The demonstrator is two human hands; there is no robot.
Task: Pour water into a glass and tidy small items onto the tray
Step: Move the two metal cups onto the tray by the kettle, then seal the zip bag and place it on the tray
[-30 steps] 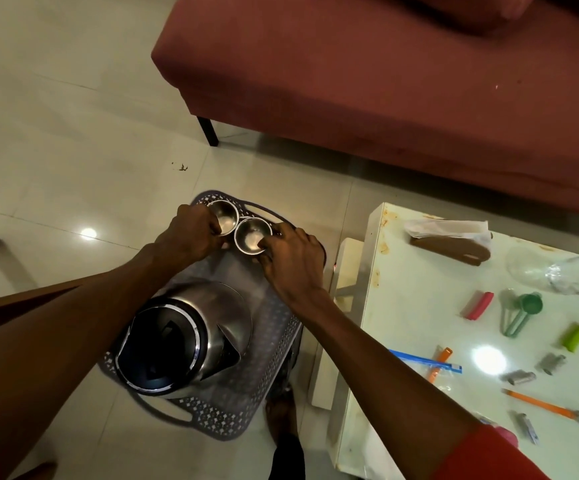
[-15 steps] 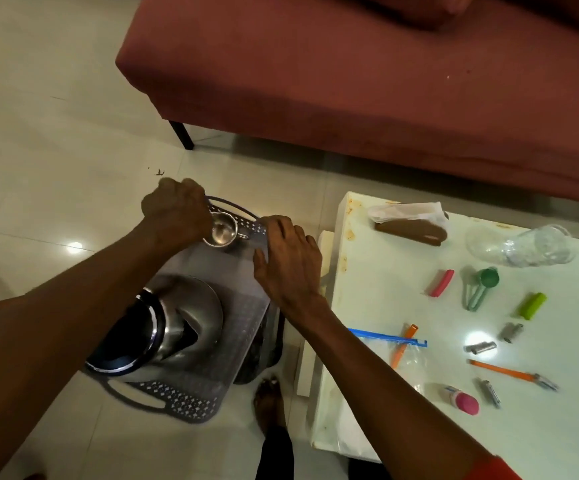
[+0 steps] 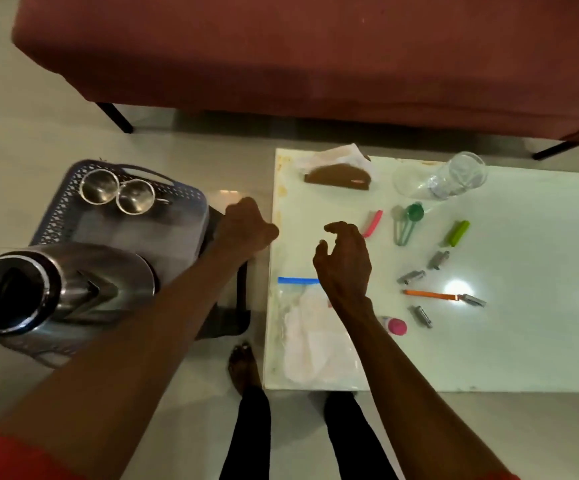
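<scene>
Hands [image 3: 345, 261] off; cups [image 3: 135, 196] in tray [image 3: 60, 211].

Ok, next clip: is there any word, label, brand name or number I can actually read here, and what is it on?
None can be read.
Kettle: no brand or marking shows on its steel body or lid.
Zip bag: only a plain blue seal strip, no print visible.
Pink-capped small bottle: too small and blurred to tell if it carries a label.
Brown holder with tissue: a faint pale mark, unreadable.
</scene>
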